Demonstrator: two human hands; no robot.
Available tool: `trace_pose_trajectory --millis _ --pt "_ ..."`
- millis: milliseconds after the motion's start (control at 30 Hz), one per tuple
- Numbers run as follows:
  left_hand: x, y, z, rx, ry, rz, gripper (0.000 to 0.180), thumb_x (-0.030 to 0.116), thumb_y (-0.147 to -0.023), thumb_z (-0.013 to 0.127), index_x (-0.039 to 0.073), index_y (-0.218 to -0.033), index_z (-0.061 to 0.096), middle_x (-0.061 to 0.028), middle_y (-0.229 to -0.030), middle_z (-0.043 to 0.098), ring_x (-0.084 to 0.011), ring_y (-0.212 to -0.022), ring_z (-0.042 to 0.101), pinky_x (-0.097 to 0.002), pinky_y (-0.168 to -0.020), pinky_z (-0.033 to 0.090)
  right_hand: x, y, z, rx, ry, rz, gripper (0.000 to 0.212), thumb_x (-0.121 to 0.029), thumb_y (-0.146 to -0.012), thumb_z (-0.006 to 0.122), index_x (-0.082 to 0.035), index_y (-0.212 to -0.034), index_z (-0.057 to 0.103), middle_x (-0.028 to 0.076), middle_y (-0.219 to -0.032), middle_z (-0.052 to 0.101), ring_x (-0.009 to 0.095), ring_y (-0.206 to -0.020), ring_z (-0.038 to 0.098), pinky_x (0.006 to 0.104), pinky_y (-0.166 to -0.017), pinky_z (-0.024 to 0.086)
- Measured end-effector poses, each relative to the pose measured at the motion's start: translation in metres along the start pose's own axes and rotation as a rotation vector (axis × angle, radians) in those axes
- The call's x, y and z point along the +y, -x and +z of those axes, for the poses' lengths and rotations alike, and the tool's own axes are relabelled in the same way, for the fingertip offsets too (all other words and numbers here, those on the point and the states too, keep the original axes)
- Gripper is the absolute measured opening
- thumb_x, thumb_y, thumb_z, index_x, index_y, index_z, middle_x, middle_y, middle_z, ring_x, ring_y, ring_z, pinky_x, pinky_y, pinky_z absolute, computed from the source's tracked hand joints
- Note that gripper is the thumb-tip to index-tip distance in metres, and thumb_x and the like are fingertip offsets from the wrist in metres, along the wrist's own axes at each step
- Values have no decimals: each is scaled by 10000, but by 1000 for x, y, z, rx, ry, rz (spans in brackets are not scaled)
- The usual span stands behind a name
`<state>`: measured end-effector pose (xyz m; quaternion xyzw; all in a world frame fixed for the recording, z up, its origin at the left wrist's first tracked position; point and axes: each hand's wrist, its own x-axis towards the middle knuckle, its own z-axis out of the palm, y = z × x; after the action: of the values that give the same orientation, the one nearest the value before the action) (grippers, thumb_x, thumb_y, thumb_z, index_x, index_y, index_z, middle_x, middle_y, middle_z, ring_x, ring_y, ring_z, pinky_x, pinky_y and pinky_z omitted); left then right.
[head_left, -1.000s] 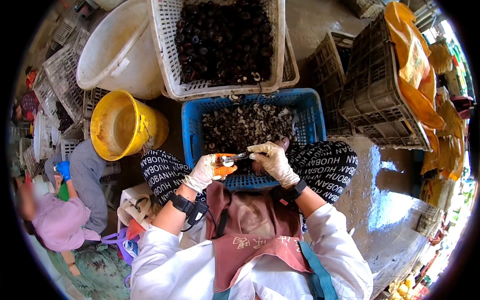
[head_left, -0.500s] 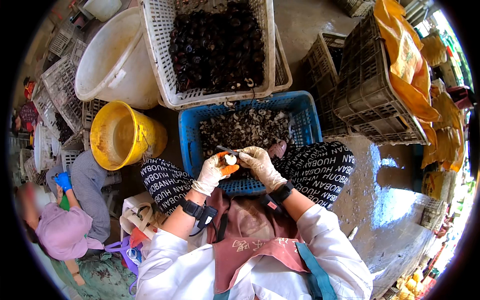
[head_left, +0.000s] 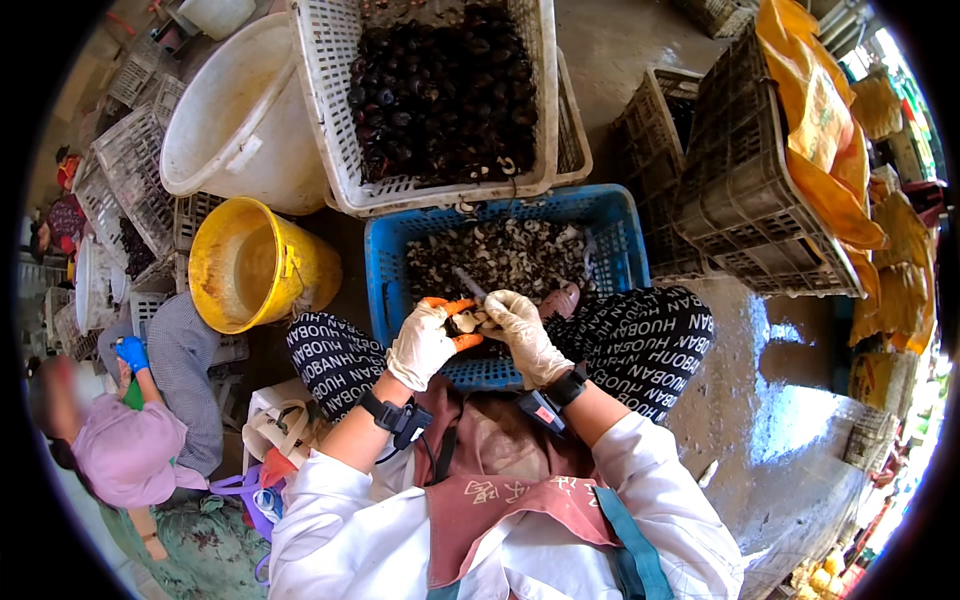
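Note:
My left hand (head_left: pixel 418 345), in a white glove with orange fingertips, is closed around a small shellfish (head_left: pixel 464 321) with pale flesh showing. Close against it, my right hand (head_left: pixel 524 338), also gloved in white, grips a short knife (head_left: pixel 469 283) whose narrow blade points up and to the left. The right fingertips partly cover the shellfish. Both hands are over the near part of a blue plastic basket (head_left: pixel 378 262), which holds pale and dark shellfish pieces (head_left: pixel 490 245). Beyond it, a white crate (head_left: pixel 336 120) contains a heap of dark, shiny shellfish (head_left: pixel 440 95).
A yellow bucket (head_left: pixel 313 275) and a large white tub (head_left: pixel 290 165) stand at left. Stacked dark crates (head_left: pixel 735 190) with orange sacks (head_left: pixel 820 130) rise at right, beside wet floor (head_left: pixel 735 400). Another person (head_left: pixel 130 440) with a blue glove sits at lower left.
The knife has swung from lying across the shellfish to pointing farther up and away. The white, round flesh seen before is now more covered by my right fingers.

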<state>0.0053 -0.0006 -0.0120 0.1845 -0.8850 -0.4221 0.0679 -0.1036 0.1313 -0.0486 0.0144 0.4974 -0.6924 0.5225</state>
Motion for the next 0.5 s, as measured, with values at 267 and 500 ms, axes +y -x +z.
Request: trace_pose_trajectory --millis 267,500 --pt "-10 -1 11 35 16 42 425 225 -654 810 27 -1000 664 -139 -863 649 -291 -838 606 -347 -758 504 6 1 -7 -32 81 32 144 -227 -931 560 -83 -924 563 -42 -758 538 44 -680 505 189 -644 446" --pt "2 -1 6 -263 95 -265 333 235 -696 787 31 -922 651 -139 -828 651 -273 -741 615 -345 -692 498 5 -6 1 -98 184 -58 123 -154 -899 605 -48 -933 552 -22 -743 538 49 -627 470 186 -575 410"
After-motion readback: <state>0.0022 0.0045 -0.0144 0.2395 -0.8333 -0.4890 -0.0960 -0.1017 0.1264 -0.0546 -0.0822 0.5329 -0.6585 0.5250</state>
